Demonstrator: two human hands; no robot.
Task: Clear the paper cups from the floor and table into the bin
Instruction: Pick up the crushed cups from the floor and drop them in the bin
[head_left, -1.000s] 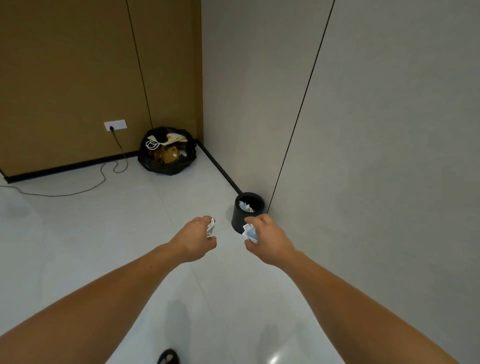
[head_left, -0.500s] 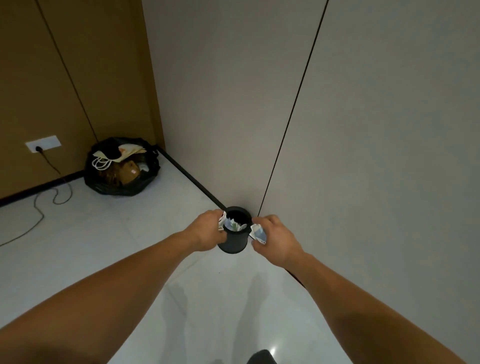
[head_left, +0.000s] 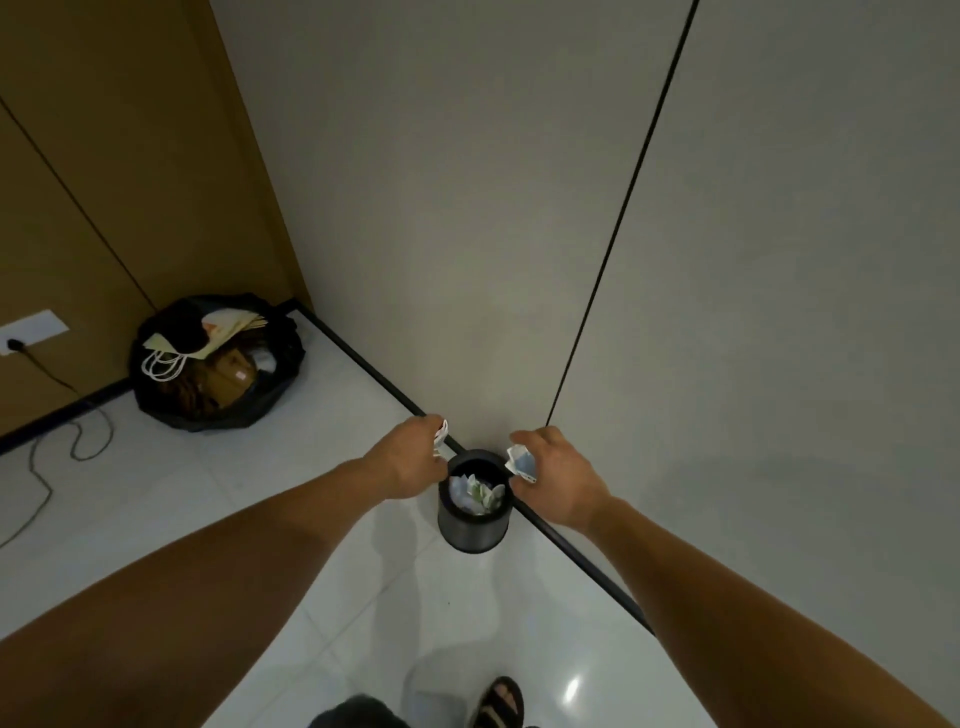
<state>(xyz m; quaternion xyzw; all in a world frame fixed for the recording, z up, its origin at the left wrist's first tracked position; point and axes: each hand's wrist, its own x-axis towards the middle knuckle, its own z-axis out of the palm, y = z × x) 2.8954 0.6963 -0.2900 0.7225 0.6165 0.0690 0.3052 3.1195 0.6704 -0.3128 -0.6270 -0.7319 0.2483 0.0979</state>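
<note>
Left hand grips cup just left of bin mouth, right hand grips second cup just right, likely poised to drop.

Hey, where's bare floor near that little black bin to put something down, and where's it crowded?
Bare white floor lies between the small black cylindrical bin and the black rubbish bag, and before the bin toward the sandalled foot. Crowded: the bin's mouth, stuffed with crumpled paper, flanked by the left hand and right hand, each gripping a crumpled paper cup.
</note>
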